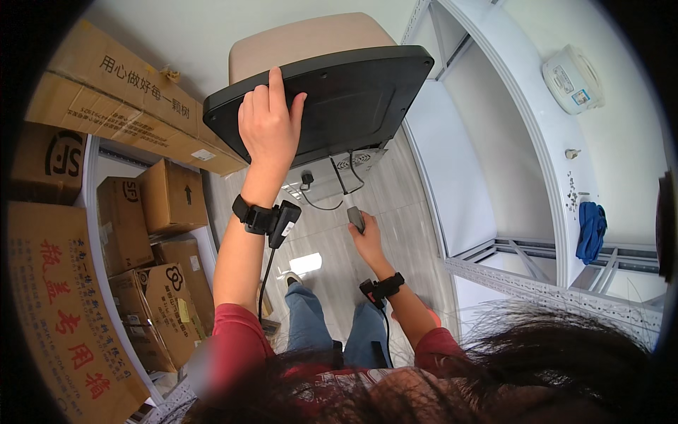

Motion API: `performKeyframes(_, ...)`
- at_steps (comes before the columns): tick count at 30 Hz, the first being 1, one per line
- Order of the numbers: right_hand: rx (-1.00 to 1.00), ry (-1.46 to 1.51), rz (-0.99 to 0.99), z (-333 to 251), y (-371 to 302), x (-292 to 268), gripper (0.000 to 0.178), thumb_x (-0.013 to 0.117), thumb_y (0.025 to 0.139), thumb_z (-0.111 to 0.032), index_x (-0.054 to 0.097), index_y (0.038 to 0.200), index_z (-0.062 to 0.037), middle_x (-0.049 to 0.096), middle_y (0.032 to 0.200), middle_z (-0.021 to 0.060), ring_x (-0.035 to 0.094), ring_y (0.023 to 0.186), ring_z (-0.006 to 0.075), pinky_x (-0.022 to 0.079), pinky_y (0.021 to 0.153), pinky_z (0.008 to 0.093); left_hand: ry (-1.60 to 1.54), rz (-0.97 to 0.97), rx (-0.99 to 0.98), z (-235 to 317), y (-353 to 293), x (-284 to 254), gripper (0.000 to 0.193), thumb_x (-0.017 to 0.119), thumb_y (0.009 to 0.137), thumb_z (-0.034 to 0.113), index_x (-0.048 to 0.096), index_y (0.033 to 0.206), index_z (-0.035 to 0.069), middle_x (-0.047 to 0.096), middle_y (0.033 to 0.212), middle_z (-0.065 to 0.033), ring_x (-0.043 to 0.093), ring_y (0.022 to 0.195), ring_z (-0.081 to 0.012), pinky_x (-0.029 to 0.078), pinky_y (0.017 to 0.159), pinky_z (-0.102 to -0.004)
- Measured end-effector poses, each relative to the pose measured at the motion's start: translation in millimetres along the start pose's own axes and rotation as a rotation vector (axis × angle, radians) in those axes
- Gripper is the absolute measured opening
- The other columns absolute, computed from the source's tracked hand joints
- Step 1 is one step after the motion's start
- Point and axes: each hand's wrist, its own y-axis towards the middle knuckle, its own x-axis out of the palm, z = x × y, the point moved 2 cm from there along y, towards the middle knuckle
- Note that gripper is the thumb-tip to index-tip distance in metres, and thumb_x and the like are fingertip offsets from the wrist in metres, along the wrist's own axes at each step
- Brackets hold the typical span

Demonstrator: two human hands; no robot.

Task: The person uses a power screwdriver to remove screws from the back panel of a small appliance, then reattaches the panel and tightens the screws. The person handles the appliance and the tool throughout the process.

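Observation:
My left hand (267, 124) lies against the black panel (339, 99) of a large object with a beige padded-looking top (311, 42). Its thumb stands apart and the index finger reaches straight up to the panel's rim. Lower down, my right hand (369, 240) is closed around a small grey oblong block (356, 218), held above the floor. What kind of thing the block is, I cannot make out. Beneath the panel a grey unit (321, 177) with a round fan grille (353, 161) shows in part. A black cable (325, 205) and a black plug (306, 178) hang by it.
Cardboard boxes (116, 226) fill shelves on my left, with a long carton (134, 106) above. To the right stands a white metal rack (522, 106), holding a white appliance (572, 79) and a blue bundle (592, 230). Grey floor (395, 184) lies between.

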Motion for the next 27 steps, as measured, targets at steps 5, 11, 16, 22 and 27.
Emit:
performKeyframes(5,0.077,0.004,-0.062,-7,-2,-4,0.043,0.065,0.081,-0.017,0.050,0.117,0.0017,0.053,0.111,0.0213,0.054,0.099,0.0350,0.043,0.085,0.0397,-0.003,-0.006,-0.002,-1,-1,-1,0.055,0.077,0.070,0.019,0.055,0.116,-0.001,0.045,0.072,-0.0050,0.047,0.066,-0.0204,0.040,0.057,-0.0319)
performKeyframes(11,0.100,0.079,-0.088,-2,-7,-6,0.040,0.066,0.079,-0.016,0.051,0.113,-0.0004,0.060,0.096,0.0171,0.059,0.087,0.0282,0.046,0.077,0.0363,0.004,-0.027,-0.018,0,-1,-4,0.056,0.076,0.070,0.019,0.054,0.117,-0.001,0.045,0.072,-0.0052,0.047,0.066,-0.0208,0.040,0.058,-0.0321)
performKeyframes(16,0.109,0.020,-0.071,-1,-14,-14,0.042,0.071,0.075,-0.019,0.051,0.107,-0.0017,0.062,0.091,0.0148,0.061,0.080,0.0255,0.047,0.071,0.0345,-0.102,-0.047,-0.038,5,-8,-8,0.060,0.071,0.074,0.012,0.047,0.127,-0.002,0.045,0.072,-0.0070,0.047,0.067,-0.0231,0.040,0.059,-0.0333)
performKeyframes(22,0.116,-0.010,0.046,12,-18,-22,0.043,0.073,0.073,-0.022,0.050,0.102,-0.0024,0.063,0.089,0.0169,0.062,0.080,0.0314,0.047,0.070,0.0381,-0.379,-0.108,-0.219,25,-90,10,0.038,0.069,0.078,0.009,0.054,0.111,-0.003,0.050,0.076,-0.0131,0.050,0.069,-0.0284,0.041,0.061,-0.0360)
performKeyframes(27,0.163,-0.001,0.063,21,-12,-23,0.042,0.073,0.074,-0.024,0.051,0.101,-0.0020,0.063,0.087,0.0182,0.063,0.078,0.0339,0.048,0.067,0.0392,-0.385,-0.412,-0.573,30,-196,67,0.021,0.068,0.080,0.020,0.062,0.090,0.002,0.058,0.069,-0.0150,0.057,0.063,-0.0304,0.044,0.057,-0.0388)
